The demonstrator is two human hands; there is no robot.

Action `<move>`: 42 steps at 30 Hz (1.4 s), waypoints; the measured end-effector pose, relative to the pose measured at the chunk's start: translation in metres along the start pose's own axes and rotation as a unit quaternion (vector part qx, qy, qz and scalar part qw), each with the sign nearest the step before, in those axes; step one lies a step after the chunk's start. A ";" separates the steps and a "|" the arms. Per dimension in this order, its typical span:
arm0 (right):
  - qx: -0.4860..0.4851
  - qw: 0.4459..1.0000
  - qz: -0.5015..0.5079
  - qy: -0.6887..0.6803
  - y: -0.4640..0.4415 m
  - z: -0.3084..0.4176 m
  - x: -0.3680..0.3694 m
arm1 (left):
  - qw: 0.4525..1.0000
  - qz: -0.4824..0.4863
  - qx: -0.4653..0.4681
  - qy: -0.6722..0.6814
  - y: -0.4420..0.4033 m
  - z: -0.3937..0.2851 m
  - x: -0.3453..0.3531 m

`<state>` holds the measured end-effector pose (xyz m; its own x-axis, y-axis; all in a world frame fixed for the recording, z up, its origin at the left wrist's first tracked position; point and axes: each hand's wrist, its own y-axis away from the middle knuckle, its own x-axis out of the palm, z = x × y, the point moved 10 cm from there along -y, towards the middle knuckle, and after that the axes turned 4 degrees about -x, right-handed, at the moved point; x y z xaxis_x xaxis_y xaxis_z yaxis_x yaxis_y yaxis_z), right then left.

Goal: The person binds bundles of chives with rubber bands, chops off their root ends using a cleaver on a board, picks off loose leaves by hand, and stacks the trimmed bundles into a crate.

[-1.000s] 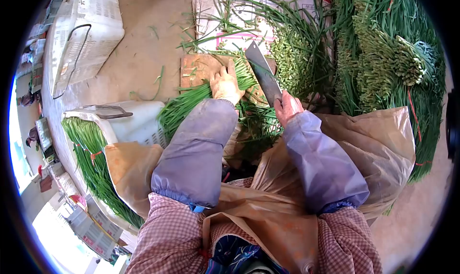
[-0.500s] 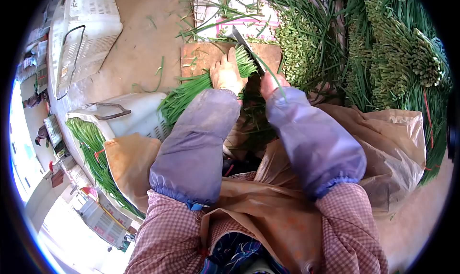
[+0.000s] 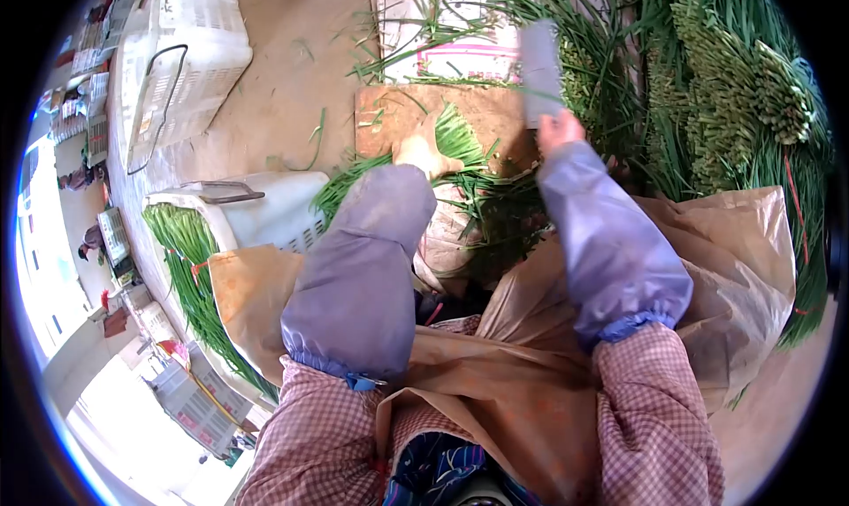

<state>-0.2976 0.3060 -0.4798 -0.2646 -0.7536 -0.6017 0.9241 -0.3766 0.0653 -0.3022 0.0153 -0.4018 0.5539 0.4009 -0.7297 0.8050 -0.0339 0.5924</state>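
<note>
My left hand [image 3: 423, 149] is closed around a bunch of chives [image 3: 458, 136], its cut pale-green ends fanned out on a wooden board [image 3: 380, 126]. Some of its fingers are hidden by the bunch and the sleeve. In my right hand [image 3: 561, 131], off the right edge of the board, is a broad-bladed knife [image 3: 541, 71]. The blade points away from me, its flat side showing, apart from the bunch. Beneath and beside the knife lie short cut stalk ends [image 3: 579, 86] and loose green leaves.
Stacked bundles of green stalks [image 3: 725, 108] rise on the right. At left stand a white plastic crate [image 3: 190, 64] and a white basket [image 3: 283, 196] beside more tied bundles [image 3: 181, 232]. A brown plastic apron [image 3: 495, 373] covers my lap. Printed sacking [image 3: 407, 28] lies behind the board.
My right hand has moved right and away from the bunch with the knife, whose blade has turned to show its flat side. My left hand stays on the chives. The view has shifted slightly.
</note>
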 end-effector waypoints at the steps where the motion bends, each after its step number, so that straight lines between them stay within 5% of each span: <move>1: 0.043 0.998 -0.007 -0.053 -0.007 -0.011 -0.020 | 0.998 0.045 -0.021 0.026 -0.005 0.003 -0.005; 3: 0.272 0.937 0.105 -0.192 0.009 -0.005 -0.039 | 0.996 0.078 -0.003 0.044 -0.023 0.014 -0.006; 6: 0.371 0.862 0.219 -0.267 0.045 0.026 -0.047 | 0.986 0.117 -0.015 0.119 -0.023 0.016 -0.022; 9: 0.299 0.889 0.298 -0.178 0.067 0.024 -0.025 | 0.979 0.061 -0.026 0.191 -0.032 0.039 -0.030; 18: 0.271 0.897 0.191 -0.293 0.073 0.048 -0.025 | 0.959 -0.280 0.045 -0.026 0.025 0.004 -0.033; 23: 0.123 0.958 0.059 -0.253 0.042 0.043 -0.048 | 0.973 -0.137 -0.063 -0.175 0.034 -0.014 -0.001; 26: 0.023 0.971 0.001 -0.239 0.028 0.047 -0.069 | 0.963 -0.151 -0.085 -0.208 0.017 -0.006 -0.010; 28: 0.201 0.927 0.103 -0.300 0.030 0.026 -0.060 | 0.970 -0.145 -0.091 -0.174 0.001 0.007 -0.016; 30: 0.256 0.909 0.162 -0.288 0.030 0.016 -0.055 | 0.978 -0.138 -0.093 -0.127 -0.004 0.015 -0.024; 32: 0.230 0.945 0.188 -0.139 0.025 0.003 -0.058 | 0.987 -0.090 -0.104 -0.088 -0.004 0.018 -0.035; 34: 0.051 0.986 0.114 0.110 0.009 -0.001 -0.074 | 0.980 -0.170 -0.066 -0.074 0.003 0.013 -0.042; 36: -0.148 0.948 -0.008 0.283 0.016 0.068 -0.099 | 0.975 -0.210 -0.048 -0.051 0.014 -0.009 -0.051; 38: -0.080 0.994 0.060 0.038 -0.004 0.087 -0.088 | 0.945 -0.311 0.098 -0.023 0.050 -0.068 -0.080; 40: 0.018 0.939 0.172 -0.297 -0.012 0.146 -0.079 | 0.956 -0.274 0.105 -0.012 0.069 -0.102 -0.084; 42: -0.039 0.914 0.181 -0.362 -0.013 0.216 -0.103 | 0.916 -0.349 0.196 -0.009 0.102 -0.142 -0.101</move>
<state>-0.3419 0.2726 -0.2469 -0.0239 -0.9907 0.1340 0.9966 -0.0129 0.0820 -0.3059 0.1014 -0.2194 -0.1244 0.4349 -0.8919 0.9770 -0.1034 -0.1866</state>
